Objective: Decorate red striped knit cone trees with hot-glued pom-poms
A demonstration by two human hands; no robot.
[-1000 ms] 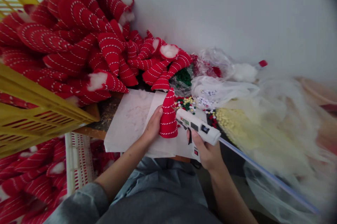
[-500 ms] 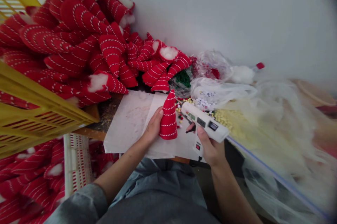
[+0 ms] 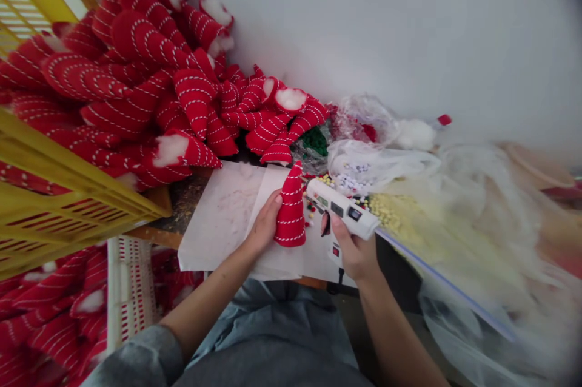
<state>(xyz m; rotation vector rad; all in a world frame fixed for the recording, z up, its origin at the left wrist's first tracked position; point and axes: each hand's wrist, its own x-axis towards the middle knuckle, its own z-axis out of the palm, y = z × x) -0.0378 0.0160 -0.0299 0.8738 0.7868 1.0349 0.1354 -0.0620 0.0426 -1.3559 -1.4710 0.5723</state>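
In my left hand (image 3: 267, 221) stands a stuffed red cone (image 3: 291, 214) with white stitched stripes, its tip pointing up. My fingers wrap its left side and are partly hidden behind it. My right hand (image 3: 357, 250) grips a white hot glue gun (image 3: 343, 211), with a finger at its black trigger. The gun's nozzle points left, close to the upper right side of the cone; whether it touches I cannot tell. Under both hands lies white paper (image 3: 218, 223). Small coloured pom-poms (image 3: 311, 210) are scattered on it behind the gun.
A heap of similar cones (image 3: 150, 90) fills the left, beside a yellow crate (image 3: 91, 199). Below it, a white basket (image 3: 130, 284) stands near more cones. Plastic bags (image 3: 382, 159) hold white and yellow pom-poms (image 3: 395, 208) at the right, against the wall (image 3: 386, 23).
The glue gun and my right hand have moved left, bringing the nozzle nearer the cone. My left hand still holds the cone in nearly the same place. The view has shifted slightly.
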